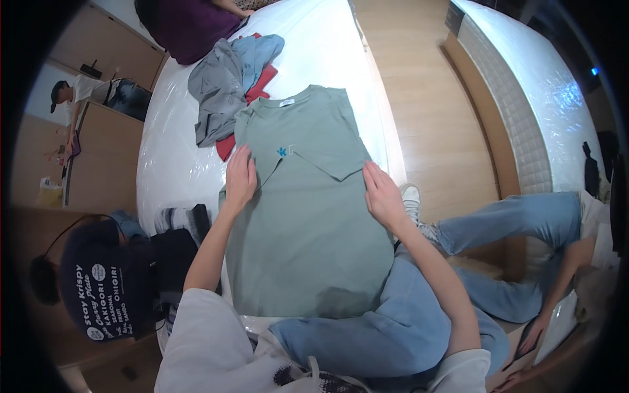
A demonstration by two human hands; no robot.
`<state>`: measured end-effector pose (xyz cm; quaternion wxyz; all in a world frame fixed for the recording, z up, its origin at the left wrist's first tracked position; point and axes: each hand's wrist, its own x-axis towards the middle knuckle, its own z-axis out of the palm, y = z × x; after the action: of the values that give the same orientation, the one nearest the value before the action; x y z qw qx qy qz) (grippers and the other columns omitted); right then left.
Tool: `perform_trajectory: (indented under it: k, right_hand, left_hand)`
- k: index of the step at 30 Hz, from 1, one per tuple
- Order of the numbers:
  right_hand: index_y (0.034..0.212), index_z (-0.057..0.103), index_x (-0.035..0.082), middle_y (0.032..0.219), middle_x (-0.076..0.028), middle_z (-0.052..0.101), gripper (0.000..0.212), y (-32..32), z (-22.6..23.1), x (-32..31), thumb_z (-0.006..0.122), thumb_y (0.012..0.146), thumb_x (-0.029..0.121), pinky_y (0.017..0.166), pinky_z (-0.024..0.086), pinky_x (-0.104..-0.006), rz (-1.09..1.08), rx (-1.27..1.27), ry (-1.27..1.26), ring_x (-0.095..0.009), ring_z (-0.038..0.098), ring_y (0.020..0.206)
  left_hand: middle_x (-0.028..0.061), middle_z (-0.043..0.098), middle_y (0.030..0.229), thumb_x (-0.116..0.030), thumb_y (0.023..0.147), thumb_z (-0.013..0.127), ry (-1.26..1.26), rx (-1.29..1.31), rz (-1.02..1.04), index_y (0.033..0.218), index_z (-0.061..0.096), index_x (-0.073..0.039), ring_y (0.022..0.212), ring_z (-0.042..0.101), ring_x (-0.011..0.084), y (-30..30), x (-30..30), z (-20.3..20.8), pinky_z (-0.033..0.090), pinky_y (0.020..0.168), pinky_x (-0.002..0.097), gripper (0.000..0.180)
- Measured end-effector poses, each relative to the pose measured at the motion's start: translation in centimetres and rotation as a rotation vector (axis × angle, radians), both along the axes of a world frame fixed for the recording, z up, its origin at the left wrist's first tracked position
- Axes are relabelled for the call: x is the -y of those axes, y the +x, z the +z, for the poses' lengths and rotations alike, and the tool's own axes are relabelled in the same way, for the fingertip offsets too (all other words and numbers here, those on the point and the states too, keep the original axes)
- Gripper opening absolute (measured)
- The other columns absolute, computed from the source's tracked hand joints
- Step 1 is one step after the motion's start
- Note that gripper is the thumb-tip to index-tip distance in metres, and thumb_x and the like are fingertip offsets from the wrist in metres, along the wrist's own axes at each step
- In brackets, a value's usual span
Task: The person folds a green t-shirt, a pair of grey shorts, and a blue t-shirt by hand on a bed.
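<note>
A sage-green T-shirt (pixel 308 242) lies spread on the plastic-covered mattress (pixel 177 131), collar at the far end, hem close to my lap. Its sleeves are turned inward across the front, beside a small blue print. My left hand (pixel 241 178) rests along the shirt's left edge, fingers stretched out and close together. At the right edge, by the corner of the folded sleeve, my right hand (pixel 383 195) touches the cloth with straight fingers. Its thumb is not clearly visible. A dark, shadow-like patch shows near the hem.
Beyond the shirt is a heap of grey, light blue and red clothes (pixel 223 85). Someone in purple (pixel 196 26) is at the far end. A person in a dark shirt (pixel 98 275) is at left. Another mattress (pixel 524 85) stands right, with a jeans-clad person (pixel 517 219) nearby.
</note>
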<state>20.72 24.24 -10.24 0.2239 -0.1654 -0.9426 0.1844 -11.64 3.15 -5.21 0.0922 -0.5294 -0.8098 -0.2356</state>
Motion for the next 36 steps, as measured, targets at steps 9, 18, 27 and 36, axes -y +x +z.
perform_trajectory:
  k: [9,18,27,36]
  right_hand:
    - [0.128,0.046,-0.009,0.135,-0.022,0.046,0.051,-0.5,0.2,-1.0,0.053,0.078,0.004,0.107,0.035,-0.0399,0.019,-0.038,-0.015,-0.034,0.044,0.126]
    - [0.125,0.048,-0.007,0.135,-0.020,0.047,0.049,0.5,0.8,0.3,0.054,0.081,0.013,0.106,0.034,-0.0426,-0.004,0.050,0.257,-0.033,0.043,0.127]
    - [0.099,0.050,0.008,0.098,-0.010,0.049,0.043,6.3,6.2,17.8,0.066,0.069,0.035,0.080,0.040,-0.0362,1.278,0.413,0.090,-0.025,0.050,0.095]
    - [0.103,0.051,0.013,0.100,-0.007,0.050,0.020,7.6,2.8,31.0,0.049,0.084,0.019,0.083,0.037,-0.0371,0.874,0.544,0.703,-0.021,0.048,0.100]
  left_hand:
    - [0.0155,0.021,0.154,-0.049,0.096,0.036,-0.439,-0.068,0.378,0.147,0.027,-0.009,0.143,0.014,0.0366,-5.9,-5.3,-6.1,0.010,0.113,0.0554,0.066]
    - [0.0158,0.025,0.152,-0.035,0.094,0.045,-0.317,-0.033,0.244,0.147,0.031,-0.014,0.140,0.018,0.0390,4.1,1.3,-2.4,0.010,0.111,0.0607,0.058]
    - [0.0210,0.026,0.149,-0.032,0.080,0.061,-0.477,0.173,0.212,0.143,0.032,-0.004,0.139,0.019,0.0400,18.7,26.4,1.2,0.013,0.111,0.0588,0.075]
    - [0.0165,0.038,0.141,-0.027,0.066,0.067,-0.430,0.202,-0.015,0.132,0.046,-0.008,0.132,0.032,0.0368,21.0,42.6,-0.3,0.020,0.110,0.0566,0.072]
